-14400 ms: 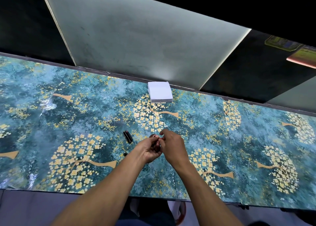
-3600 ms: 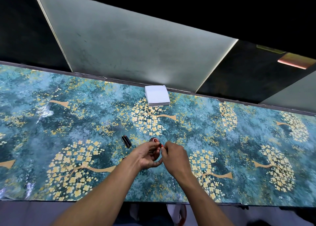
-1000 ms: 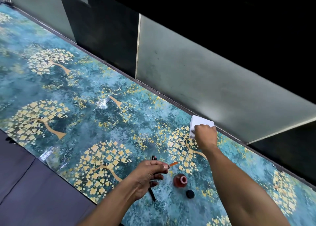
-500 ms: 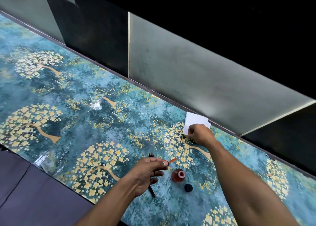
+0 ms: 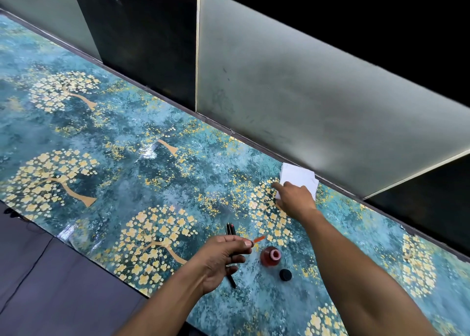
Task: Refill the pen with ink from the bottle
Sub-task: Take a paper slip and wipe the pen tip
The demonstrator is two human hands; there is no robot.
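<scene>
My left hand point(image 5: 223, 255) pinches a thin pen part whose orange ink-filled tip point(image 5: 259, 239) pokes out to the right, held above the table. Just right of it stands the small open ink bottle point(image 5: 270, 256), red with a pale mouth, and its black cap point(image 5: 285, 275) lies beside it. A black pen piece point(image 5: 230, 228) lies on the table behind my left hand, and another dark piece point(image 5: 232, 282) shows under my palm. My right hand point(image 5: 295, 198) reaches back and grips a white tissue point(image 5: 297, 176) at the stack by the wall.
The table point(image 5: 127, 172) wears a glossy teal cover printed with golden trees. Grey and dark wall panels point(image 5: 292, 101) rise right behind it. Its near edge drops to a dark floor point(image 5: 50, 284) at the lower left.
Both hands first worked together over the bottle. My right hand then reached back to the tissue stack and now has a tissue lifted. My left hand still holds the pen part.
</scene>
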